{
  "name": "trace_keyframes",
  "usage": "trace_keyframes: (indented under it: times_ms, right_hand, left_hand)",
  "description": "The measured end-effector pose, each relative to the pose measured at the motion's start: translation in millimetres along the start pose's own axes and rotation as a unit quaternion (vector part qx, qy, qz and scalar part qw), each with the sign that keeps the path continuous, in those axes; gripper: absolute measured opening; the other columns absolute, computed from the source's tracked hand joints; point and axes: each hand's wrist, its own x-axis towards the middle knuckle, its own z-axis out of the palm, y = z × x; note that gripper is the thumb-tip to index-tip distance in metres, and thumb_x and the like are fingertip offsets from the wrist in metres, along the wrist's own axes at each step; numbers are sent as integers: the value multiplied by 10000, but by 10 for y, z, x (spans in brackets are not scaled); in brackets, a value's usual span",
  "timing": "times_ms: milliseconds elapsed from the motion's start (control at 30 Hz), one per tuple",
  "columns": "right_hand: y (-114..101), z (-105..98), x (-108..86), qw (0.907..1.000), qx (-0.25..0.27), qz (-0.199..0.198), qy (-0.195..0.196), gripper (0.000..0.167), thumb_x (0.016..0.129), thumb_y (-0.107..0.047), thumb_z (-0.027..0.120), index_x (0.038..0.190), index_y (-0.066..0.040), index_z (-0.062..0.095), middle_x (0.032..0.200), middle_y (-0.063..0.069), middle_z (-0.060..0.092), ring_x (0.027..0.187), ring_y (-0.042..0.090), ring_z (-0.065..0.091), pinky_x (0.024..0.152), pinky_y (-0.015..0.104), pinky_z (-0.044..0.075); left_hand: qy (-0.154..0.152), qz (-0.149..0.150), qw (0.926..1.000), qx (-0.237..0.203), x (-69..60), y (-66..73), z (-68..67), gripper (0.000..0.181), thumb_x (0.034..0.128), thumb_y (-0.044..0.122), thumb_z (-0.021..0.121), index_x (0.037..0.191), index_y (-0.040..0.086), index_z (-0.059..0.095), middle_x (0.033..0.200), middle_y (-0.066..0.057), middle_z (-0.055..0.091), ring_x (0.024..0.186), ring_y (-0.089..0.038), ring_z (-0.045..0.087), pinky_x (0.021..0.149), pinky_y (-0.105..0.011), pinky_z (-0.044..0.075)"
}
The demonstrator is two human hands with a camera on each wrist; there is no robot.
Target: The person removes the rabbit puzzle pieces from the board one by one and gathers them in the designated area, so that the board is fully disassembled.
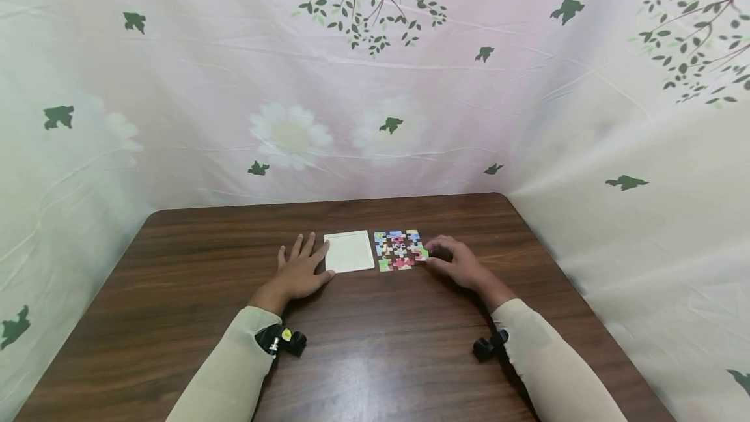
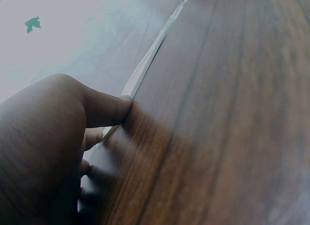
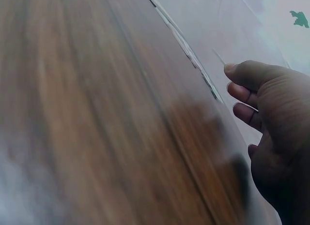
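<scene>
A white square puzzle tray (image 1: 349, 252) lies flat near the back of the table. My left hand (image 1: 300, 275) is at its left side, fingers spread, with the thumb and index finger touching its edge. In the left wrist view, the thumb (image 2: 109, 110) rests against the tray's thin rim (image 2: 140, 72). Right of the tray, several colourful jigsaw pieces (image 1: 400, 251) are laid out in rows with small gaps. My right hand (image 1: 459, 264) pinches a green and red jigsaw piece (image 1: 421, 255) at their right side. The right wrist view shows this piece (image 3: 219, 56) edge-on, raised above the table.
The brown wooden table (image 1: 363, 357) reaches back to a hanging cloth (image 1: 328, 96) printed with leaves, birds and flowers. More of this cloth hangs on the left and right sides. Each sleeve carries a black wrist camera, one (image 1: 293, 342) left and one (image 1: 485, 348) right.
</scene>
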Motion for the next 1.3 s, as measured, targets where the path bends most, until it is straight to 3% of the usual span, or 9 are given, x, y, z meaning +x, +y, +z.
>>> trace_keyframes:
  times_ms: [233, 533, 767, 1300]
  right_hand:
    - [22, -49, -30, 9999, -62, 142, 7, 187, 1047, -204, 761, 1232, -184, 755, 1319, 60, 713, 1266, 282, 637, 1134, 581, 479]
    - [65, -49, -20, 9999, -129, -35, -38, 220, 1017, -145, 785, 1236, -153, 766, 1410, 120, 667, 1388, 382, 605, 1209, 646, 443]
    - [60, -49, -34, 9994, -313, 105, -90, 227, 1011, -167, 798, 1238, -162, 792, 1395, 133, 653, 1464, 441, 547, 1236, 681, 405]
    - [73, 4, -8, 9983, -553, 159, -125, 201, 1011, -161, 799, 1209, -140, 821, 1322, 129, 642, 1309, 377, 592, 1151, 633, 468]
  left_hand:
    - [22, -11, 10000, 33, 21, -18, 21, 809, 1084, 550, 538, 1758, 211, 245, 1850, -198, 22, 1712, -487, -71, 1271, -807, -108]
    - [29, 37, 9999, -105, -32, 26, -28, 821, 1075, 589, 538, 1751, 200, 283, 1844, -226, 54, 1705, -512, -52, 1262, -819, -110]
    - [31, 53, 9999, -84, -30, 29, -33, 826, 1074, 601, 537, 1749, 195, 288, 1840, -237, 60, 1702, -520, -43, 1261, -822, -104]
    - [-25, -35, 10000, 57, 32, -23, 18, 825, 1080, 585, 534, 1760, 224, 235, 1850, -190, 10, 1711, -486, -78, 1271, -805, -114]
